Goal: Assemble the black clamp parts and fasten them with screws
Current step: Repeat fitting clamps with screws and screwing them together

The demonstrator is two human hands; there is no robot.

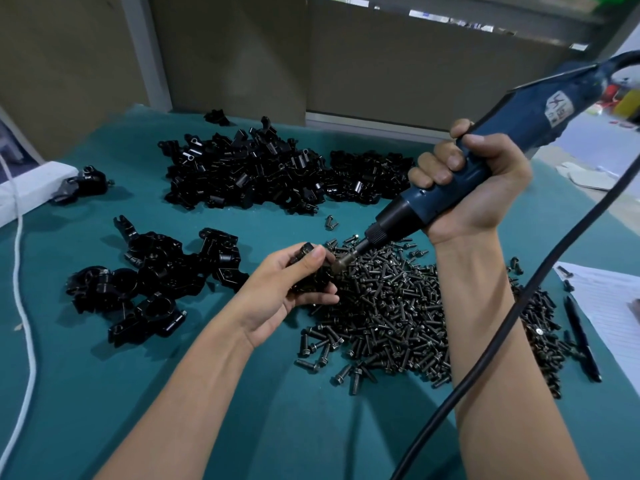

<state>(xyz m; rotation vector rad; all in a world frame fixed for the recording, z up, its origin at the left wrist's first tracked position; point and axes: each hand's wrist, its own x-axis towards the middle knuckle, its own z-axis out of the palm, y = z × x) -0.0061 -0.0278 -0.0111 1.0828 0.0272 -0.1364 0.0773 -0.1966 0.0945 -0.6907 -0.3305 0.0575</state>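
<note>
My left hand (284, 289) grips a black clamp (313, 277) just above the left edge of a big heap of dark screws (408, 313). My right hand (474, 188) is wrapped around a blue electric screwdriver (502, 140), held slanting down to the left. Its bit tip (341, 263) touches the clamp beside my left thumb. The clamp is mostly hidden by my fingers. A large pile of loose black clamp parts (263, 171) lies at the back of the table. Assembled black clamps (149, 282) are grouped at the left.
The table has a green cloth cover (277, 410). The screwdriver's black cable (512, 313) hangs across my right forearm. A pen (581, 337) and a paper sheet (609, 303) lie at the right. A white cord (24, 306) and a white box (27, 188) are at the left edge.
</note>
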